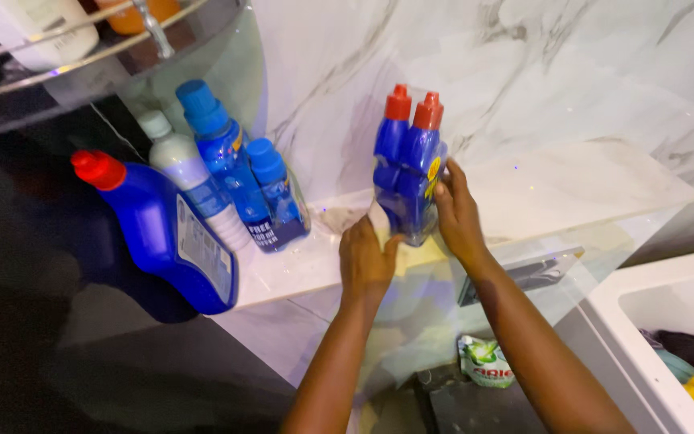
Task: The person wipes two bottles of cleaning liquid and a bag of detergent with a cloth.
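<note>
A wrapped pair of blue bottles with red caps (408, 165) is held upright between both hands, its base resting near the front edge of the white marble ledge (572, 189), about midway along it. The left hand (365, 261) is pressed against the pack's lower left side, fingers curled together at its base. The right hand (458, 215) is laid flat on the pack's right side, fingers extended upward and close together. Both forearms are stretched up from below toward the ledge. At the ledge's left end are grouped a large blue bottle with a red cap (162, 233), a white-topped bottle (182, 173) and two blue-capped bottles (238, 165).
</note>
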